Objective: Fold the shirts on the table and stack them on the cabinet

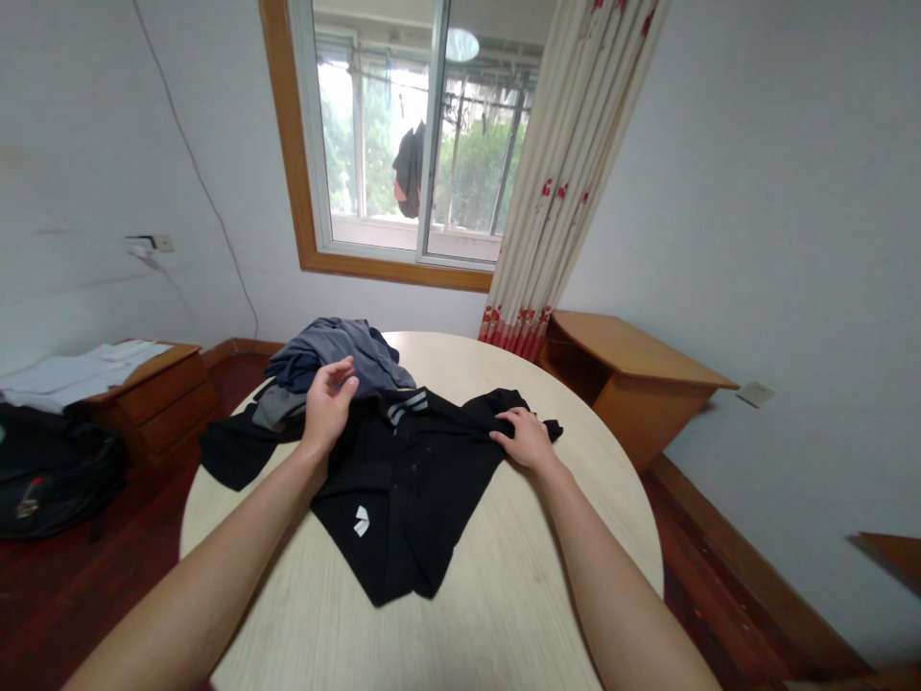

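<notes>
A black button-front polo shirt (432, 480) with grey stripes at its collar and a white patch lies spread on the round table (489, 614). My left hand (329, 403) is over the shirt's left shoulder area. Its fingers are loosely curved, the thumb stands apart from them, and no cloth shows between. On the right, my right hand (525, 437) rests on the bunched black sleeve with its fingers spread over the fabric. The undersides of these fingers are hidden. Just beyond my left hand sits a heap of grey and navy clothes (338, 345).
A wooden desk (625, 350) stands close to the table's right side. To the left are a low drawer cabinet (169, 393) with papers on top and a black backpack (50, 480). Behind the table hangs a cream curtain (547, 192) beside the window (417, 144).
</notes>
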A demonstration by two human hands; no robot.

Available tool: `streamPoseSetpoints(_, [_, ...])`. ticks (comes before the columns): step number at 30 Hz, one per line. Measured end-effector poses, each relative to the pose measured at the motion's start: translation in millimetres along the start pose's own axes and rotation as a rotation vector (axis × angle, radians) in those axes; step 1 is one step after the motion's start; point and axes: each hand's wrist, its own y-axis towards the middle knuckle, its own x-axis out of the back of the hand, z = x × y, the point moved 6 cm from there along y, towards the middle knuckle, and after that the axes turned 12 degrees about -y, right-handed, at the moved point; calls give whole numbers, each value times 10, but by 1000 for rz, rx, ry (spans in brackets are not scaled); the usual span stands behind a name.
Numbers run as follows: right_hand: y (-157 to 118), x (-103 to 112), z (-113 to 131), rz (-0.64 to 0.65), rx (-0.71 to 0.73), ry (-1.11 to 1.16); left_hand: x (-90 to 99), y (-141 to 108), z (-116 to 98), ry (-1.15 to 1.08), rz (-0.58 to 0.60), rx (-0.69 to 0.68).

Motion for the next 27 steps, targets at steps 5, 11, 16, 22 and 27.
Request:
streamPoseSetpoints(5, [27, 82, 60, -61, -24, -47, -369, -315, 124, 581, 612, -155])
streamPoseSetpoints(11, [48, 358, 10, -178, 40, 459, -387, -541, 616, 962, 917, 69])
streamPoseSetpoints(16, [31, 403, -484, -323, -331, 716, -572, -621, 513, 702, 924, 135])
streamPoseSetpoints(22, [-61, 438, -621, -461, -430, 524, -645, -702, 458, 65, 751, 582])
streamPoseSetpoints(27, [-134, 646, 294, -303, 293, 500, -516, -563, 370, -188, 379, 667])
